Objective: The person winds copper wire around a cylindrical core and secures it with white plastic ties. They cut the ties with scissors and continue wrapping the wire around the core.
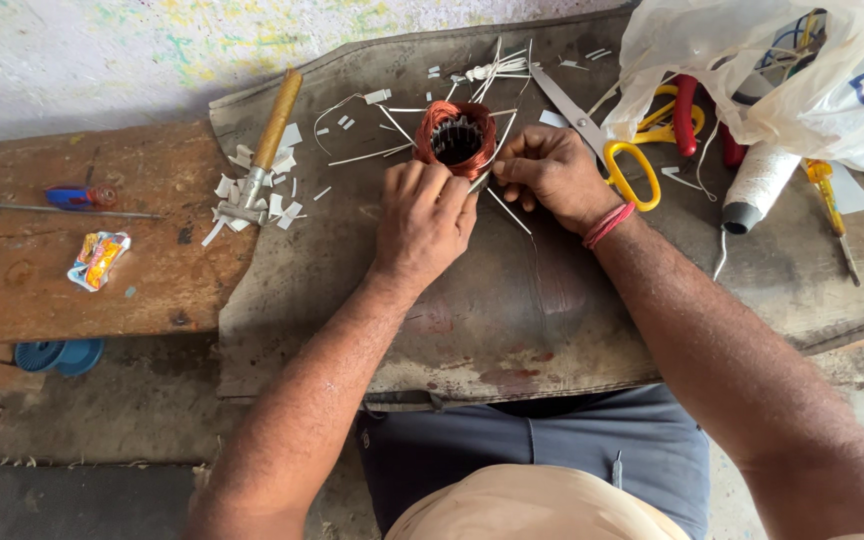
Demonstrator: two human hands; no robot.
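Note:
A round motor stator [455, 138] wound with copper wire sits on a grey mat [512, 310], with thin white insulation strips sticking out of its slots. My left hand [422, 218] rests against its near side, fingers curled on its lower rim. To the right of the stator, my right hand [550, 175] pinches a thin white strip at the lower right edge of the stator. A red thread band circles my right wrist.
Yellow-handled scissors [620, 168] lie right of my right hand. A white plastic bag [752, 70] with tools, a thread spool [752, 188] and a screwdriver [830, 205] sit at right. A wooden-handled hammer [264, 145] amid paper scraps, a blue screwdriver [77, 196] and a wrapper [99, 258] lie left.

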